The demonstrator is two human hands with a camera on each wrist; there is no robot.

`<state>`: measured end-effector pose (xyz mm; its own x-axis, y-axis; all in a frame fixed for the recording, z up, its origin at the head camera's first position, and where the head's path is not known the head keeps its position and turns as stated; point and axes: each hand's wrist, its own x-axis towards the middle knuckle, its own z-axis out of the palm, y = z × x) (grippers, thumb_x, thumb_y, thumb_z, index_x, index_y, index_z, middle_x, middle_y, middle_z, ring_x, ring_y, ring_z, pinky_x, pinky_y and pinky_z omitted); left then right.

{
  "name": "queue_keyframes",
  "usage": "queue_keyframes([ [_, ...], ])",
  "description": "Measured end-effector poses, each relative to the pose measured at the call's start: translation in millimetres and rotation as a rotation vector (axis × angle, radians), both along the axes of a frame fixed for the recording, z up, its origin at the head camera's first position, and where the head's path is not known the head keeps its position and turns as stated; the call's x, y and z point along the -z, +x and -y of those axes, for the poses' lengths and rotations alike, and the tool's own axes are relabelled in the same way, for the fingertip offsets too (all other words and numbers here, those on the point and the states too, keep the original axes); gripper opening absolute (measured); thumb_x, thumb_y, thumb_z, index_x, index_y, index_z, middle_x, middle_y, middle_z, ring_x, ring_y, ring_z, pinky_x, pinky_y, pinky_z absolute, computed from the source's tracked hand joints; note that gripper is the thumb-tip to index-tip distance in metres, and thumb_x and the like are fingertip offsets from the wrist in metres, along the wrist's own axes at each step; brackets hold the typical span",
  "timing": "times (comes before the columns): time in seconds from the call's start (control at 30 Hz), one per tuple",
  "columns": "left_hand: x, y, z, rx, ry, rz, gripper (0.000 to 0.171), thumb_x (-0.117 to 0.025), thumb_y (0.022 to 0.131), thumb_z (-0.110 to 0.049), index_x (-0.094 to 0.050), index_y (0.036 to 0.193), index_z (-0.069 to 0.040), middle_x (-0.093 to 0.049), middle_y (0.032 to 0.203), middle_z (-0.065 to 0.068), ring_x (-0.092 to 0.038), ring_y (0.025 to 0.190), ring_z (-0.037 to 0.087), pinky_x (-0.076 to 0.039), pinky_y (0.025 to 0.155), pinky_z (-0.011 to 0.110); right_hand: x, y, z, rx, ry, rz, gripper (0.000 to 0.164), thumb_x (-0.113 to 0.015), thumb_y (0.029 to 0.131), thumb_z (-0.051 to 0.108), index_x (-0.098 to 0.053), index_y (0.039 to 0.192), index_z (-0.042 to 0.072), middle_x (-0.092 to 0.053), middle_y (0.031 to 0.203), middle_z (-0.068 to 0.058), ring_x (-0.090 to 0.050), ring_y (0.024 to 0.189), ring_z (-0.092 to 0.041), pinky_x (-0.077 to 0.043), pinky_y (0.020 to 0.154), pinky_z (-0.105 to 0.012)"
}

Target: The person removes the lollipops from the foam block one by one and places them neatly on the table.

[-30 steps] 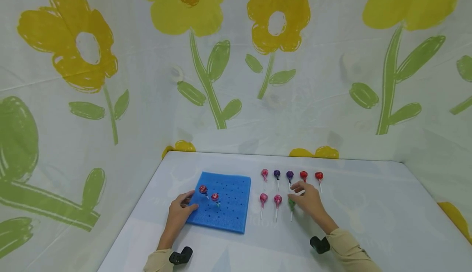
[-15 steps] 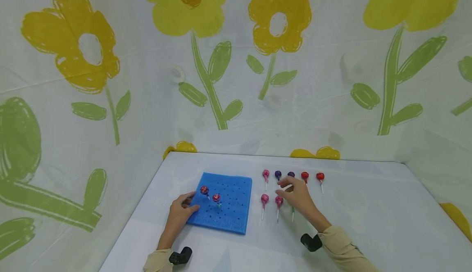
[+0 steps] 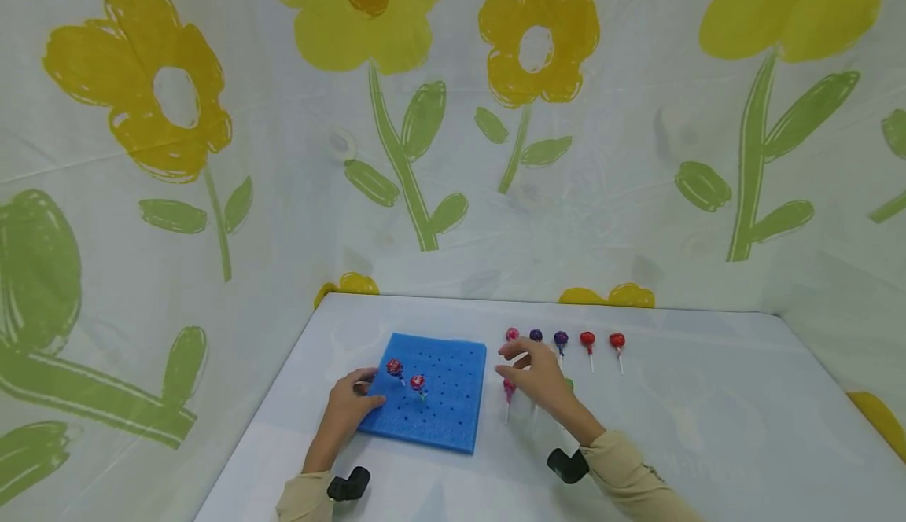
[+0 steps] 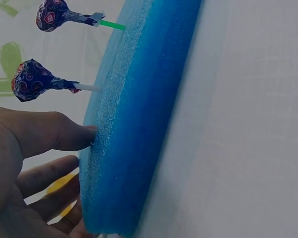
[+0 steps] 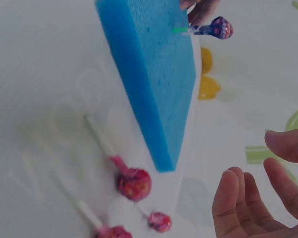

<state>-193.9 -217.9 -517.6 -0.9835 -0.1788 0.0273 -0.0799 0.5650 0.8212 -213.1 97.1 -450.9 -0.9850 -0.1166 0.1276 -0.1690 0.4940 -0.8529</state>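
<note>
A blue foam block (image 3: 446, 396) with rows of small holes lies on the table. Two lollipops in dark red and blue wrappers, one (image 3: 394, 367) left of the other (image 3: 418, 382), stand by their sticks in it. My left hand (image 3: 348, 406) holds the block's left edge, thumb (image 4: 64, 131) on the upper rim and fingers at the side. Over the loose lollipops hovers my right hand (image 3: 541, 376), fingers bent and apart, holding nothing. Just beneath it lies a pink lollipop (image 3: 509, 388); a green one (image 3: 569, 384) is mostly hidden behind the hand.
Along the back row lie a pink lollipop (image 3: 513, 334), purple ones (image 3: 561, 339) and red ones (image 3: 617, 341). A white table (image 3: 708, 396) carries everything. Behind it hangs a flower-printed cloth (image 3: 609, 215). Black wrist cameras (image 3: 569, 467) sit at both cuffs.
My right hand has moved left, from over the green lollipop across to the leftmost pink ones, uncovering the purple and red back-row lollipops. My left hand stays on the block.
</note>
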Motion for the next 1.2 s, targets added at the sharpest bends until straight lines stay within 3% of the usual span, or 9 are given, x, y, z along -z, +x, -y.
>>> queue_keyframes([
  [0.3,-3.2,-0.3,-3,0.002,-0.047,0.015,0.048,-0.072,0.076,-0.003,-0.059,0.123,0.001,-0.060,0.113,0.018,-0.054,0.097,0.030,-0.048,0.080,0.046,-0.1,3.8,21,-0.103,-0.050,-0.018,0.017,-0.070,0.083,0.008,-0.064,0.099,0.008,-0.062,0.096,-0.006,-0.056,0.081,-0.019,-0.051,0.065,-0.028],
  [0.57,-3.2,-3.1,-2,0.001,-0.074,0.025,0.050,-0.072,0.075,-0.004,-0.059,0.123,0.001,-0.060,0.110,0.017,-0.054,0.092,0.028,-0.048,0.075,0.043,2.8,2.0,40,-0.200,-0.052,-0.034,0.018,-0.069,0.085,0.012,-0.063,0.102,0.008,-0.062,0.103,-0.015,-0.058,0.084,-0.020,-0.051,0.066,-0.027],
  [0.87,-9.6,-11.5,-4,0.014,-0.135,0.083,0.051,-0.072,0.076,-0.004,-0.057,0.124,0.000,-0.059,0.111,0.018,-0.054,0.090,0.027,-0.048,0.074,0.042,10.6,1.3,59,-0.247,-0.062,-0.007,0.023,-0.070,0.085,0.014,-0.063,0.105,0.005,-0.061,0.105,-0.015,-0.057,0.087,-0.023,-0.050,0.066,-0.029],
  [1.2,-14.1,-8.8,-3,0.018,-0.123,0.077,0.050,-0.072,0.074,-0.003,-0.058,0.123,0.001,-0.059,0.109,0.018,-0.054,0.090,0.028,-0.048,0.074,0.044,23.1,3.7,84,-0.279,-0.074,-0.006,0.032,-0.074,0.081,0.013,-0.062,0.109,0.004,-0.061,0.107,-0.014,-0.059,0.090,-0.024,-0.051,0.069,-0.029],
])
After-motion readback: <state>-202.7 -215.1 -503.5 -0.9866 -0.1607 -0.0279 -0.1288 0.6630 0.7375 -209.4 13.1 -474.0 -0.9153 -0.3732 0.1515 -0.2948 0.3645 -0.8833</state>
